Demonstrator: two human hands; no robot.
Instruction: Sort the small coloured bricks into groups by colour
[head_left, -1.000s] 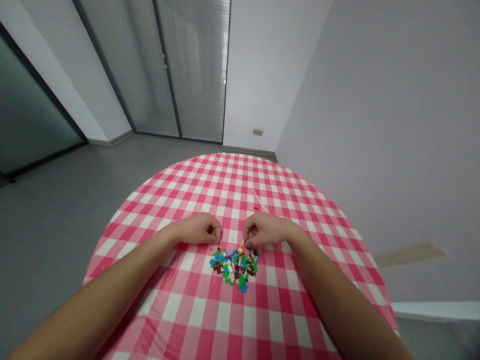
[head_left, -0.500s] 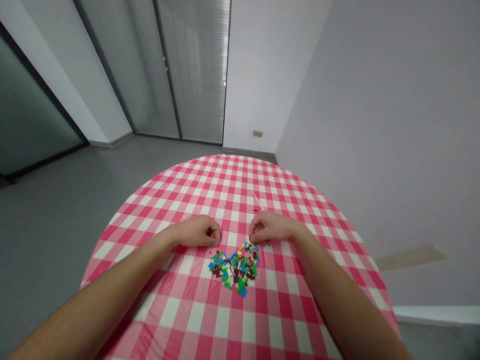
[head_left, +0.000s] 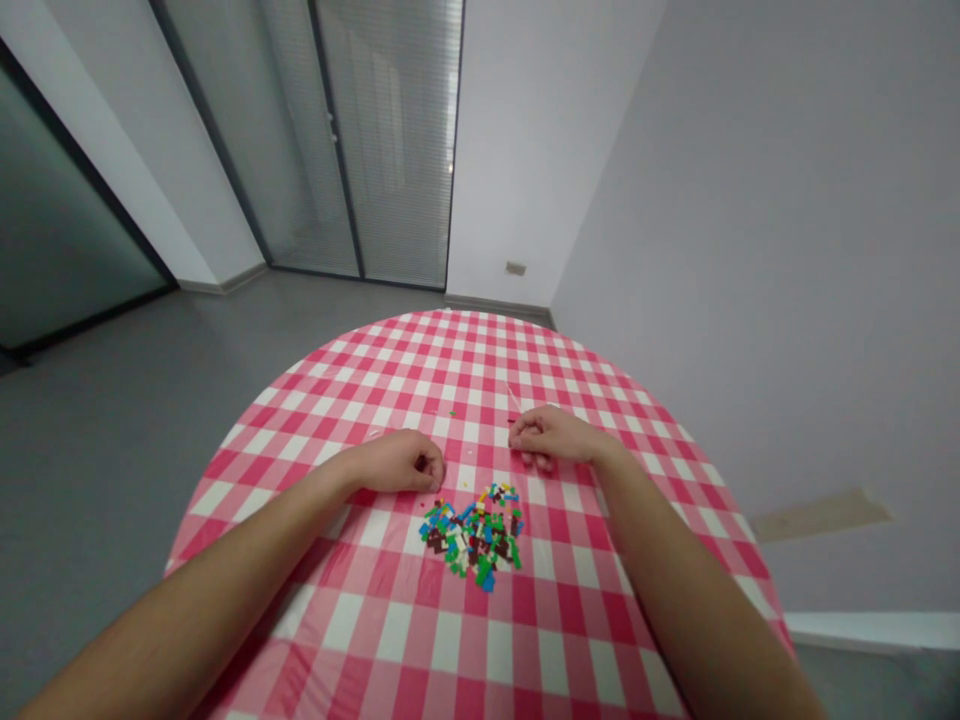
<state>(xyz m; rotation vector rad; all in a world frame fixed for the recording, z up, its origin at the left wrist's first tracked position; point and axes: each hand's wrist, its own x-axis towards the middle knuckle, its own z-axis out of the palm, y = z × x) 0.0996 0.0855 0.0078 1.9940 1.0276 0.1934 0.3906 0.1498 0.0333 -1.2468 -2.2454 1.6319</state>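
A pile of small building bricks [head_left: 476,540] in green, blue, brown, white and yellow lies on the checked tablecloth [head_left: 420,640]. My left hand [head_left: 405,462] rests just beyond the pile's left side, its fingers curled in and the fingertips near the cloth. Whatever its fingers may hold is hidden. Past the pile's far right edge is my right hand [head_left: 551,437], its thumb and forefinger drawn together and the other fingers bent beneath. I cannot make out anything between them. A small dark brick [head_left: 511,421] lies beside its fingertips.
A tiny green brick [head_left: 452,413] and a few specks lie farther out on the cloth. A thin clear strip [head_left: 514,398] is beyond my right hand. The round table's edge curves before a white wall [head_left: 540,160] and glass doors [head_left: 390,150].
My right hand has moved away from the pile's far right edge, outward and slightly right. More bricks at that edge show. My left hand has stayed nearly still.
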